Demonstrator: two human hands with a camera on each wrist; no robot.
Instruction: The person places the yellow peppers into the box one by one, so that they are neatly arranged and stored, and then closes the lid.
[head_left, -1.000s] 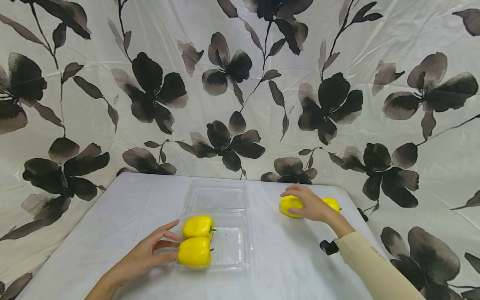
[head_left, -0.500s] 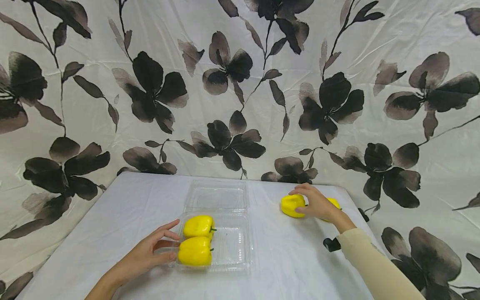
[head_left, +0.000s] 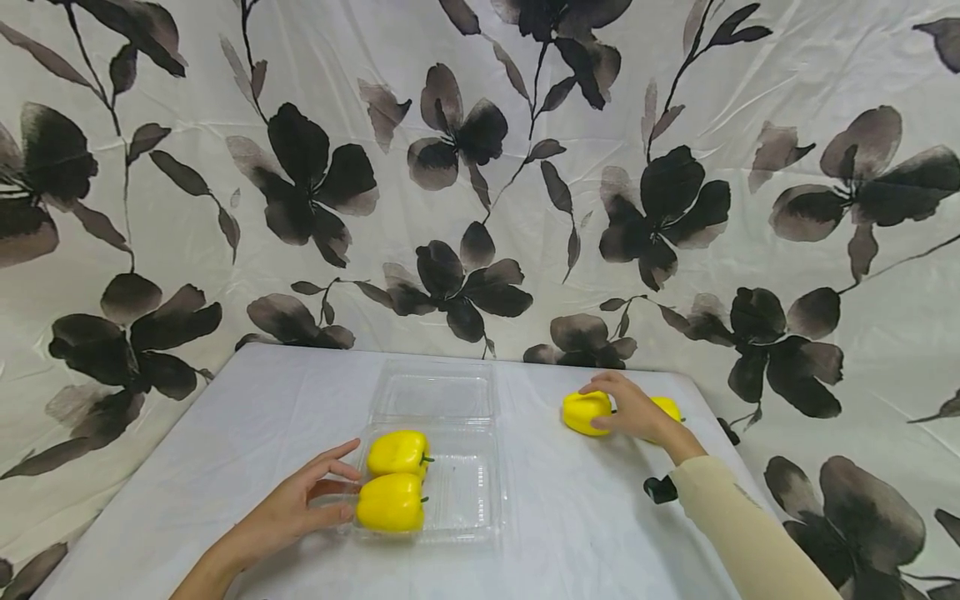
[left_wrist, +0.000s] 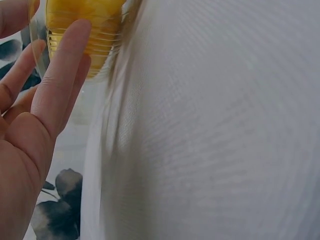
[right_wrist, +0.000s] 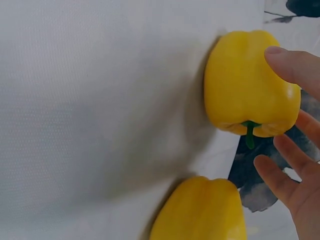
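Two yellow bell peppers, a nearer one [head_left: 390, 503] and a farther one [head_left: 397, 452], lie side by side in the left half of a clear plastic clamshell box [head_left: 465, 492]. My left hand [head_left: 300, 504] touches the box's left side with extended fingers, seen against the ribbed wall in the left wrist view. At the back right, my right hand [head_left: 633, 410] has thumb and fingers around another yellow bell pepper [right_wrist: 245, 82], its green stem towards the wrist. That pepper appears to rest on the table. Partly hidden behind this hand is one more yellow bell pepper [head_left: 666, 407].
The box's lid [head_left: 435, 396] lies folded back behind its base. A white cloth [head_left: 551, 517] covers the table, whose far edge meets a floral curtain [head_left: 555, 242]. A small black object [head_left: 660, 490] shows by the right wrist.
My right hand has shifted slightly right on its pepper, uncovering more of the pepper's near side and stem end. The left hand and the box's peppers have stayed put.
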